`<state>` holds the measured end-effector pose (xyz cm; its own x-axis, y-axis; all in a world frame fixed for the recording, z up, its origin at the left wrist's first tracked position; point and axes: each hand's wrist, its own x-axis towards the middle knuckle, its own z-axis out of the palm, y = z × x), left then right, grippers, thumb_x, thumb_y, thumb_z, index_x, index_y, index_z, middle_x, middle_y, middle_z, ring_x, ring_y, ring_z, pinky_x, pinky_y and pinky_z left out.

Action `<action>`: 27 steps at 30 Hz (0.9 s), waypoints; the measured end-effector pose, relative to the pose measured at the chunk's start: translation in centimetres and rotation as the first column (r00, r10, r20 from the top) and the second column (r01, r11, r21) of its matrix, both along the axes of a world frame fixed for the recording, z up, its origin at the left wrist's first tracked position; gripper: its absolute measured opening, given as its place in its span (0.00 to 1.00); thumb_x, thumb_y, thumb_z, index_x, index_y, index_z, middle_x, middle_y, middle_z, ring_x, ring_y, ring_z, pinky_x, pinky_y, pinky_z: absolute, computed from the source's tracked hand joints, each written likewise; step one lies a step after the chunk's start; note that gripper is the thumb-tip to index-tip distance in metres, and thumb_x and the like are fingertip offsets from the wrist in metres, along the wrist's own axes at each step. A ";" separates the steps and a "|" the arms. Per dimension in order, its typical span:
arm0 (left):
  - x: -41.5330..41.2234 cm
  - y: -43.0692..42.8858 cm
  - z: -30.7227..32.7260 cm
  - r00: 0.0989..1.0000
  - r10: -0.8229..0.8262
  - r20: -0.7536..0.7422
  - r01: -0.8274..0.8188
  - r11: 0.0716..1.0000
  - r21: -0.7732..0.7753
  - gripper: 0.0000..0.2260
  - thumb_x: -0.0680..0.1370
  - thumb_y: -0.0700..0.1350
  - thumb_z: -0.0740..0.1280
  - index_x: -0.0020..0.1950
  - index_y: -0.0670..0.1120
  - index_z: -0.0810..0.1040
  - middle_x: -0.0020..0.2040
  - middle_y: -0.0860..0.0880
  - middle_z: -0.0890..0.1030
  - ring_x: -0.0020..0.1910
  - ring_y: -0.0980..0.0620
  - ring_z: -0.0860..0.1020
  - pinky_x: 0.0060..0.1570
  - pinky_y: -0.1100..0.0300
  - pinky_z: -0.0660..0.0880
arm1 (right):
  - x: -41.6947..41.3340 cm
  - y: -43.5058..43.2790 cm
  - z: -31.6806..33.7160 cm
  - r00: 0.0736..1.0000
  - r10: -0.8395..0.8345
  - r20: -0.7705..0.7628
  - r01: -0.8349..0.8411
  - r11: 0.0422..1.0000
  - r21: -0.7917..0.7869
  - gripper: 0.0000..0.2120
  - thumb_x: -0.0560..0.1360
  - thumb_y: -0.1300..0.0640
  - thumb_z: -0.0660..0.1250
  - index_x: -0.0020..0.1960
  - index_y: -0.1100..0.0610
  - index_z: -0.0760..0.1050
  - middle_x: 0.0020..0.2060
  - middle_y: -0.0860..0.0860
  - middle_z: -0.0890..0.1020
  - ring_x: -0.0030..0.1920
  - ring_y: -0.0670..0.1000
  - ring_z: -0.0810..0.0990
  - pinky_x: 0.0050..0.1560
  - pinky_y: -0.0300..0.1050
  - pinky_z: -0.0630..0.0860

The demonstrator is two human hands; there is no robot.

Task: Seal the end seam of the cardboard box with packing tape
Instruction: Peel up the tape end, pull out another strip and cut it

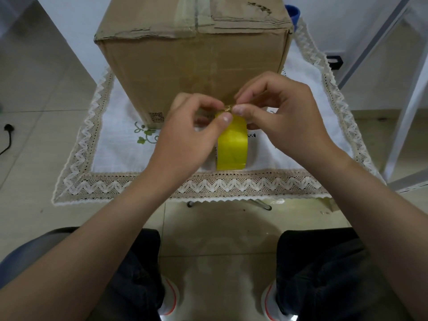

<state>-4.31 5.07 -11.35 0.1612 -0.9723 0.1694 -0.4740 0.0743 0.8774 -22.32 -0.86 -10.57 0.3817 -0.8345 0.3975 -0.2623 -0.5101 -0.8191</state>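
Observation:
A large brown cardboard box (192, 66) stands on the table, its near face toward me and an older strip of tape along its top seam. In front of it a yellow roll of packing tape (232, 147) stands on edge. My left hand (185, 135) holds the roll at its top left. The thumb and forefinger of my right hand (282, 119) pinch the crumpled free end of the tape at the top of the roll, fingertip to fingertip with my left thumb. Neither hand touches the box.
A white tablecloth (120, 144) with a lace zigzag border covers the small table. A blue cup (293, 13) peeks out behind the box's right corner. A white metal frame (403, 107) stands at the right. A black cable (8, 135) lies on the tiled floor at the left.

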 end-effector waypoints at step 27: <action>0.5 -0.9 -0.1 0.994 -0.062 -0.087 0.054 0.995 -0.089 0.11 0.82 0.42 0.69 0.49 0.59 0.83 0.50 0.48 0.85 0.48 0.58 0.82 0.49 0.61 0.80 | 0.1 0.0 -0.1 0.996 0.084 -0.032 -0.086 0.994 -0.068 0.05 0.75 0.62 0.77 0.46 0.58 0.81 0.49 0.54 0.83 0.45 0.51 0.84 0.43 0.44 0.83</action>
